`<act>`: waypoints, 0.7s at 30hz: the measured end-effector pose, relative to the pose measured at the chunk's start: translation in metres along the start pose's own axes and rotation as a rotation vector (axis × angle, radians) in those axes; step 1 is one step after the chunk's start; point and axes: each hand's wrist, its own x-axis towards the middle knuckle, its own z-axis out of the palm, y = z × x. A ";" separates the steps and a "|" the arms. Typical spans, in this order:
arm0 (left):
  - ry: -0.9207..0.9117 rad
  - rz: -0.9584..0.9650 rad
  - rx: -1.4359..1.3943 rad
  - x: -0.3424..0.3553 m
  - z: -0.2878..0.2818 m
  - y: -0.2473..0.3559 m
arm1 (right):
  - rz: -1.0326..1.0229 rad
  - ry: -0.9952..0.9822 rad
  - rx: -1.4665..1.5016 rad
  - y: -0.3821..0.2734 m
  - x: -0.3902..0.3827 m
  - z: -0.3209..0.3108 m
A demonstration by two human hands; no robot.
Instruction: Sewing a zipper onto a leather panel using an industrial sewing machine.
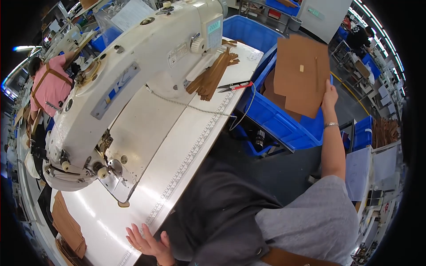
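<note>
Brown panel [295, 86] is gripped in the right hand [329, 95] over the bin [279, 124], two o'clock; I judge this unfinished, as pieces [67, 226] remain at eight; left hand [153, 246] spreads empty.

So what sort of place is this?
Probably a sewing workshop: there's a big white sewing machine, brown strips beside it, and a flat brown piece held in the right hand.

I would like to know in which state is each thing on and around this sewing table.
Right hand: gripping the brown panel's edge.
Brown panel: unfolded, held above the blue bin.
Left hand: empty, fingers spread.
Blue bin: open, brown pieces inside.
Sewing machine: display lit; running or not, cannot tell.
Snips: lying on the white table.
Brown strips: heaped beside the machine.
</note>
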 end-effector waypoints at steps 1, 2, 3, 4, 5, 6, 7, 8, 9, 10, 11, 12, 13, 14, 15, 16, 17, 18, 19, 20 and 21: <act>0.002 -0.007 -0.002 0.000 0.000 0.000 | 0.126 0.036 -0.227 0.022 0.004 0.000; 0.001 -0.006 0.007 0.000 0.000 0.001 | 0.172 -0.127 -0.452 0.041 0.003 0.001; 0.007 0.001 0.014 0.000 0.001 0.001 | 0.264 -0.188 -0.667 0.056 0.001 0.003; 0.000 -0.006 0.015 0.000 0.001 0.002 | 0.241 -0.256 -0.668 0.067 -0.004 0.012; 0.006 0.001 0.023 0.001 0.001 0.002 | 0.098 -0.187 -0.746 0.073 -0.009 0.023; 0.007 0.010 0.032 0.001 0.001 0.002 | 0.039 -0.119 -0.851 0.074 -0.014 0.033; 0.010 0.008 0.030 0.002 0.002 0.002 | -0.046 -0.117 -0.822 0.070 -0.017 0.044; 0.005 0.014 0.052 0.002 0.002 0.002 | -0.112 -0.260 -0.719 0.063 -0.019 0.056; -0.009 0.020 0.073 0.001 0.002 0.002 | -0.208 -0.382 -0.589 0.055 -0.022 0.068; -0.008 0.027 0.069 0.001 0.002 0.001 | -0.188 -0.501 -0.693 0.047 -0.026 0.077; -0.026 0.036 0.104 0.001 0.003 0.001 | -0.198 -0.554 -0.781 0.041 -0.030 0.087; -0.042 0.041 0.138 0.001 0.003 0.001 | -0.199 -0.698 -0.867 0.038 -0.037 0.092; -0.040 0.041 0.135 0.001 0.004 0.000 | -0.084 -0.828 -1.020 0.037 -0.041 0.099; -0.027 0.058 0.151 0.001 0.005 0.000 | 0.050 -0.933 -1.156 0.039 -0.048 0.104; -0.018 0.089 0.167 0.002 0.005 -0.001 | 0.051 -0.929 -1.186 0.041 -0.052 0.103; -0.019 0.084 0.166 0.004 0.004 -0.001 | -0.038 -1.087 -1.281 0.046 -0.057 0.102; -0.038 0.069 0.177 0.006 0.004 0.000 | -0.121 -1.244 -1.396 0.051 -0.060 0.100; -0.059 0.056 0.187 0.008 0.003 0.001 | -0.120 -1.246 -1.368 0.055 -0.062 0.097; -0.064 0.063 0.203 0.010 0.002 0.004 | -0.189 -1.271 -1.355 0.058 -0.064 0.093; -0.066 0.073 0.199 0.013 0.000 0.007 | -0.211 -1.272 -1.426 0.059 -0.065 0.089; -0.064 0.043 0.156 0.015 -0.001 0.011 | -0.245 -1.291 -1.344 0.060 -0.067 0.085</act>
